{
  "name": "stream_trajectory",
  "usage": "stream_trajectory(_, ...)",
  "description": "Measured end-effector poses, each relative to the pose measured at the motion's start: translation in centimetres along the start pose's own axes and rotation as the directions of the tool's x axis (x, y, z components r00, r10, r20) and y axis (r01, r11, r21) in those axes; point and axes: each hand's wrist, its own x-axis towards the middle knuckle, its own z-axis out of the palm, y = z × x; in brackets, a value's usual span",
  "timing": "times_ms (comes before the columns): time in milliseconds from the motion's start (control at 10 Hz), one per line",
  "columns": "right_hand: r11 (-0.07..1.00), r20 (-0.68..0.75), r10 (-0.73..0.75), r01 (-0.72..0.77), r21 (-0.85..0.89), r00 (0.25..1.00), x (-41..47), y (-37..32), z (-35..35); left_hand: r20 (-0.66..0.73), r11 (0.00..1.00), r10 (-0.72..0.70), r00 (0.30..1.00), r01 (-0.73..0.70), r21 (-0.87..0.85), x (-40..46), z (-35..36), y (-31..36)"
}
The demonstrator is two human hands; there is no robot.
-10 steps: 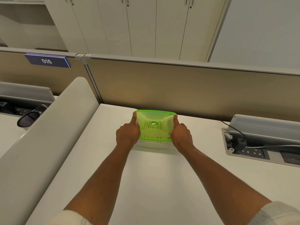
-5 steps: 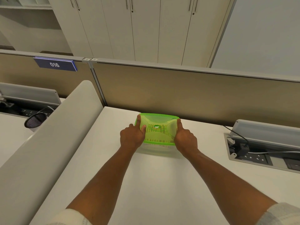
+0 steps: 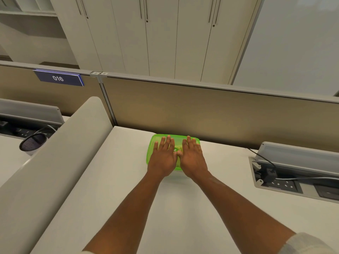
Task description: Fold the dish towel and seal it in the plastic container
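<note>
A plastic container with a translucent green lid [image 3: 153, 143] stands on the white desk [image 3: 183, 208] close to the tan partition. My left hand [image 3: 163, 158] lies flat on the left half of the lid, fingers spread. Beside it, thumbs touching, my right hand [image 3: 192, 158] lies flat on the right half. Both palms cover most of the lid. The dish towel inside is hidden by my hands and the lid.
The tan partition [image 3: 201, 110] runs right behind the container. A curved beige divider [image 3: 55, 162] bounds the desk on the left. An open cable tray [image 3: 293, 173] with sockets and a black cord sits at the right. A mesh bin [image 3: 33, 143] stands beyond the divider.
My hands have left the container's sides, where thumbs pressed the lid's edges, and now lie flat on top of the lid. The view has tilted slightly upward.
</note>
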Motion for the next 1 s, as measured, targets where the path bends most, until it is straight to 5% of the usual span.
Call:
stream_trajectory(800,1.000,-0.003,0.010,-0.010,-0.030,1.000,-0.6,0.2,0.8,0.008,0.999,-0.036,0.999,0.036,-0.002,-0.5,-0.1,0.5)
stream_trajectory(1000,0.996,-0.102,0.064,-0.057,0.067,0.993,-1.1,0.7,-1.6,-0.119,0.999,-0.039,0.992,0.036,-0.028,-0.6,-2.9,2.2)
